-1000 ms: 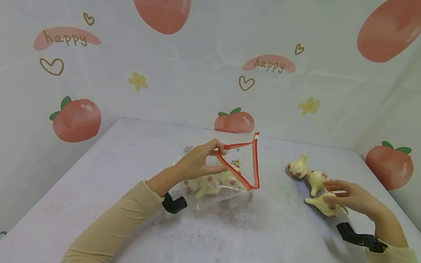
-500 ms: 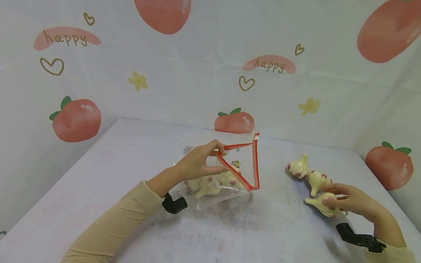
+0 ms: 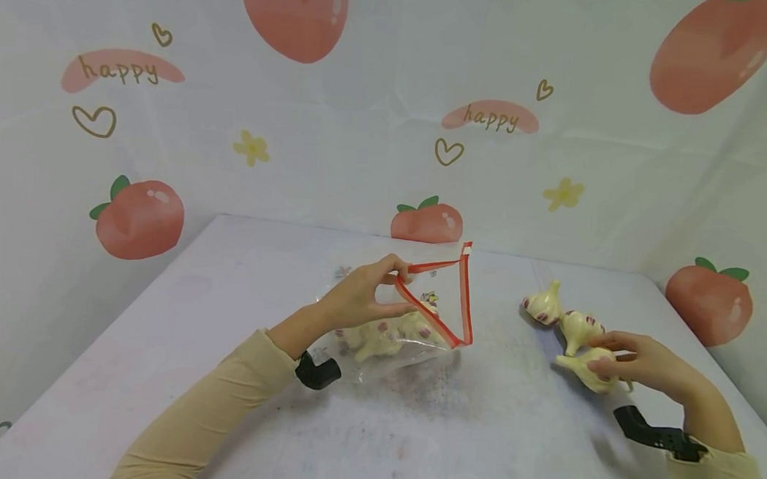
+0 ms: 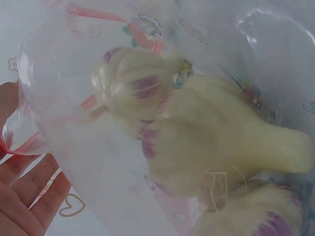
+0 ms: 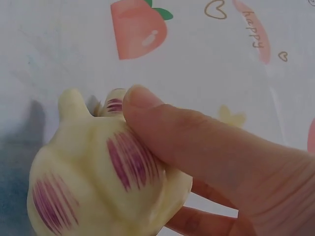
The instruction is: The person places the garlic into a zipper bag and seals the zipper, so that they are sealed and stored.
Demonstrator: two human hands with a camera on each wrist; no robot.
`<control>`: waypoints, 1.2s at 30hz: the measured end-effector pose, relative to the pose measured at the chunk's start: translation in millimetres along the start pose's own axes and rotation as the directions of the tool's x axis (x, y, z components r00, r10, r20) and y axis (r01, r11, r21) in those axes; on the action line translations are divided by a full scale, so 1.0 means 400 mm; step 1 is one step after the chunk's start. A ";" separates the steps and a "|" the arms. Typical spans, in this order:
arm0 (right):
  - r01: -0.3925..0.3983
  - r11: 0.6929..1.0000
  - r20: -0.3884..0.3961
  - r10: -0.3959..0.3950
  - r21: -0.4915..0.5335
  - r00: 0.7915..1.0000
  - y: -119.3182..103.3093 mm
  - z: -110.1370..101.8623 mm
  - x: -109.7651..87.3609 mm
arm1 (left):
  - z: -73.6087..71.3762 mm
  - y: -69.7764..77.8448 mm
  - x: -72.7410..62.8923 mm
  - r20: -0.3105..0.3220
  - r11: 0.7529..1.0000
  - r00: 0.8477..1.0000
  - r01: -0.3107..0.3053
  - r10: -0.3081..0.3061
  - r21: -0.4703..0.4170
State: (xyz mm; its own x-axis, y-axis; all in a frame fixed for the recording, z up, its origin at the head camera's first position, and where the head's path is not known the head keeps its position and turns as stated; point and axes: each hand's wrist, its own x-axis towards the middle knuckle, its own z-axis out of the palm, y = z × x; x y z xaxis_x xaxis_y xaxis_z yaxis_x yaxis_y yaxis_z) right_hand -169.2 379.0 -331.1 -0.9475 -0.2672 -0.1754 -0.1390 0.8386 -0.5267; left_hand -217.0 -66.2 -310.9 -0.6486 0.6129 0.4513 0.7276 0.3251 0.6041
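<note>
My left hand (image 3: 360,293) holds the mouth of a clear plastic zip bag (image 3: 467,303) with a red edge, its thumb and fingers spread apart at the rim. Several garlic bulbs (image 4: 206,132) with purple streaks lie inside the bag, seen through the plastic. On the right, my right hand (image 3: 653,366) grips a garlic bulb (image 3: 586,368) by its sides. The right wrist view shows the thumb pressed on that bulb (image 5: 93,172); the fingers are partly hidden behind it. Two more garlic bulbs lie just beyond, one near (image 3: 578,330) and one farther back (image 3: 543,305).
A pale table (image 3: 463,449) spreads under everything. Behind it hangs a white cloth (image 3: 363,136) printed with peach-red fruit, hearts and the word happy. A thin greenish line shows at the lower left edge.
My right hand's fingers and thumb have drawn in around the nearest garlic bulb, which has tipped up slightly. The left hand and the bag have stayed in place.
</note>
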 end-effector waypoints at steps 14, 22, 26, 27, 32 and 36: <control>0.036 0.999 -0.037 -0.036 0.001 0.999 -0.051 -0.012 0.006 | 0.000 -0.003 0.001 -0.001 1.000 1.000 0.002 -0.002 -0.003; 0.061 0.998 -0.067 -0.062 -0.015 0.996 -0.085 -0.017 0.011 | -0.001 0.000 0.000 -0.001 1.000 1.000 0.000 0.000 0.004; 0.081 0.996 -0.094 -0.083 -0.023 0.992 -0.103 -0.014 0.015 | -0.001 0.001 0.000 -0.004 1.000 1.000 -0.005 0.005 -0.004; 0.088 0.996 -0.099 -0.090 -0.024 0.991 -0.108 -0.013 0.016 | 0.000 0.001 0.000 -0.005 1.000 1.000 -0.007 0.007 -0.005; 0.112 0.993 -0.117 -0.115 -0.033 0.986 -0.131 -0.008 0.020 | 0.000 0.001 0.000 -0.007 1.000 1.000 -0.016 0.016 -0.001; 0.123 0.992 -0.135 -0.128 -0.042 0.983 -0.144 -0.005 0.027 | 0.000 -0.001 0.000 -0.008 1.000 1.000 -0.018 0.018 0.008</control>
State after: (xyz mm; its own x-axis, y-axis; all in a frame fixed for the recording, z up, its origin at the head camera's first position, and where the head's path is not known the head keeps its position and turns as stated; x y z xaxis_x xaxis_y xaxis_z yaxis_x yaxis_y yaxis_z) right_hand -172.0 328.8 -301.2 -0.9521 -0.3056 0.0068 -0.2663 0.8185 -0.5091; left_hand -217.1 -66.2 -311.1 -0.6368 0.6130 0.4676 0.7411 0.3195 0.5905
